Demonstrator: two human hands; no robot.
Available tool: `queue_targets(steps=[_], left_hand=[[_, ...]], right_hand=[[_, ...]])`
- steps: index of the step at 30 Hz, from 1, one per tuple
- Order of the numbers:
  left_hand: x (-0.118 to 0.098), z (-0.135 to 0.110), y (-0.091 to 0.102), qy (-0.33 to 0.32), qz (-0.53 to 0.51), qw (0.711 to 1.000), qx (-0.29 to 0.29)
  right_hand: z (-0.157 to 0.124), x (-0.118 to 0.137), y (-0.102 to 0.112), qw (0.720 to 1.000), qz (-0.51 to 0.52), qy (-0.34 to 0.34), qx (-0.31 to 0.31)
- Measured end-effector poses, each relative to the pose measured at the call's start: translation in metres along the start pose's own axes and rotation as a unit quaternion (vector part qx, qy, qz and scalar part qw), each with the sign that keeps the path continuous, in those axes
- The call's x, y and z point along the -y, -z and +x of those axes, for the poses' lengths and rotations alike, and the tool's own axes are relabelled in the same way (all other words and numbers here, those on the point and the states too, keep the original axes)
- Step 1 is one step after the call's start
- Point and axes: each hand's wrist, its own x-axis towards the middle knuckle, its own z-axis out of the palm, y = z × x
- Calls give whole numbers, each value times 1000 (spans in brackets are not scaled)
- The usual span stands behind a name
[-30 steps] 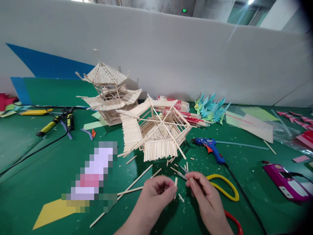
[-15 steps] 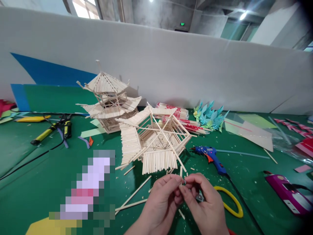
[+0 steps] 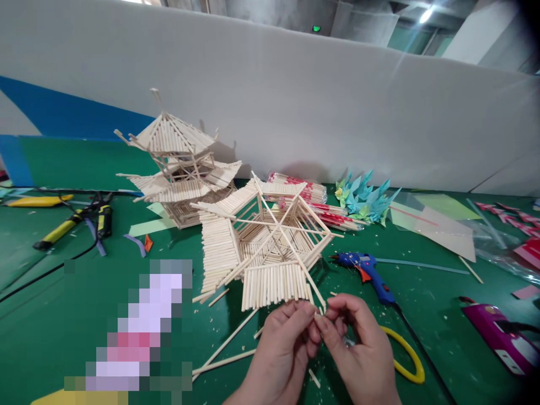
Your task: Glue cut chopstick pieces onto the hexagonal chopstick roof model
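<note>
My left hand (image 3: pixel 282 349) and my right hand (image 3: pixel 358 349) meet fingertip to fingertip low in the middle, both pinched on a short wooden stick (image 3: pixel 319 314) just in front of a flat six-sided roof section of wooden sticks (image 3: pixel 264 247). A metal tool shows under my right fingers, partly hidden. Behind the roof section stands a two-tier wooden stick pagoda (image 3: pixel 177 163).
Green table (image 3: pixel 50 315) with loose sticks (image 3: pixel 223 343). Blue glue gun (image 3: pixel 366 269) right of the roof, yellow scissors handle (image 3: pixel 407 360) near my right hand, red-printed chopstick packs (image 3: pixel 310 194), teal paper cranes (image 3: pixel 365 194), yellow pliers (image 3: pixel 76 219) left, magenta device (image 3: pixel 500 332) right.
Both hands have risen from the table and come together near the roof section's front edge, with the short stick between them. The scissors now lie lower right of my hands.
</note>
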Motion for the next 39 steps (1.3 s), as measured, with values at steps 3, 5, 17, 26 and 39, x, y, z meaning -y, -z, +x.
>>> queue_targets(steps=[3, 5, 17, 26, 39], left_hand=[[-2, 1, -4, -1, 2, 1000, 5], [-3, 1, -5, -2, 2, 1000, 2], [-3, 1, -4, -18, 7, 1000, -7], [-4, -1, -3, -18, -16, 1000, -2], [-5, 1, -2, -22, -1, 1000, 8]], right_hand=[[1, -2, 0, 1000, -2, -10, 1], [2, -2, -1, 1000, -1, -13, 0], [4, -3, -4, 999, -7, -32, 11], [3, -2, -3, 999, 22, -41, 25], [2, 1, -4, 993, 103, -44, 50]])
